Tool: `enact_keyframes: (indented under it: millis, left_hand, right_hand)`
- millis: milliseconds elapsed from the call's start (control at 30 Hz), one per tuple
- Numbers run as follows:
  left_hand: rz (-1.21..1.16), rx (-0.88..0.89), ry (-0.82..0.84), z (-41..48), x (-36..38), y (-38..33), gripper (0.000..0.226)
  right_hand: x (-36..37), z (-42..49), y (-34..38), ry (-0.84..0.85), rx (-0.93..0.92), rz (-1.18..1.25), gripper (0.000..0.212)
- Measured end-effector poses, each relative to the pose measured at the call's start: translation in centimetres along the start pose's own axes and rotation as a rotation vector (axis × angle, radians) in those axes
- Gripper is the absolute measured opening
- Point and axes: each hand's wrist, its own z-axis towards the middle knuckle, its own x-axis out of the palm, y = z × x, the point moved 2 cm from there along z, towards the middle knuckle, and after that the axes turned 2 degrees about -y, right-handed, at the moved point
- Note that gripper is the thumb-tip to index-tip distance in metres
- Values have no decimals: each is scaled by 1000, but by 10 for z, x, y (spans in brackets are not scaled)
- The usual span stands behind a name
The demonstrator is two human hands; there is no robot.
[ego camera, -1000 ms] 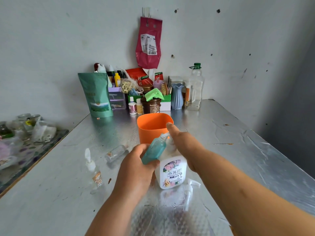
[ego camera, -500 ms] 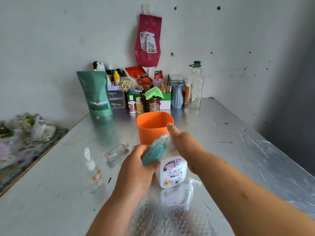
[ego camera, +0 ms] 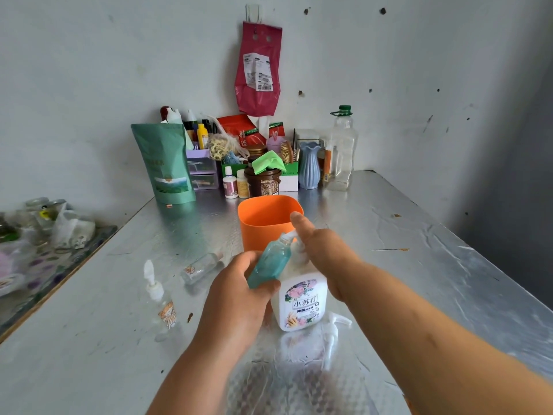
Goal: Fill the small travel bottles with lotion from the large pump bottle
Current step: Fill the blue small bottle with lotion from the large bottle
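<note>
Your left hand (ego camera: 239, 298) is wrapped round the base of the teal travel bottle (ego camera: 270, 263), fingers curled and thumb across the front. You hold it tilted, neck up and away from you, so its mouth meets the white spout of the large pump bottle (ego camera: 302, 307). That angle looks chosen to catch the lotion straight off the nozzle. The tinted wall hides how full it is, and I can't tell whether anything is flowing.

The pump bottle stands upright on the bench (ego camera: 419, 265), touching your left hand, with the orange cup (ego camera: 263, 223) just behind it.

Over to your right hand (ego camera: 326, 253): it's flat, forefinger straight ahead, palm on the pump head and gripping nothing. That reads as a press, with your weight also steadying the bottle. Just right of the bottle's base lies a loose white pump head (ego camera: 333, 330), likely this travel bottle's own top, set aside for filling.

Now the writing, from the left. A clear spray bottle (ego camera: 163, 307) stands near your left arm and shows only an orange motif. A second clear bottle (ego camera: 202, 266) lies on its side beyond it. Both look empty, waiting their turn. The pump bottle's floral label reads 小苏打 in large characters, and the smaller line beneath is too fine to read.
</note>
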Motion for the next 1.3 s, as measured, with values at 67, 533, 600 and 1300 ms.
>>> enact_keyframes:
  millis: [67,533,600,1300]
  left_hand:
    - [-7,-3,6,1,1,2,37]
    - [14,0,0,-3,-3,-6,37]
    - [17,4,-2,-2,-3,-7,37]
    - [16,-8,-1,-4,-3,-5,35]
  right_hand:
    - [1,-1,-1,-24,-11,-20,67]
    - [1,-6,4,9,59,21,68]
    - [1,-4,5,9,46,27,68]
    - [4,-5,4,-56,-14,-24,58]
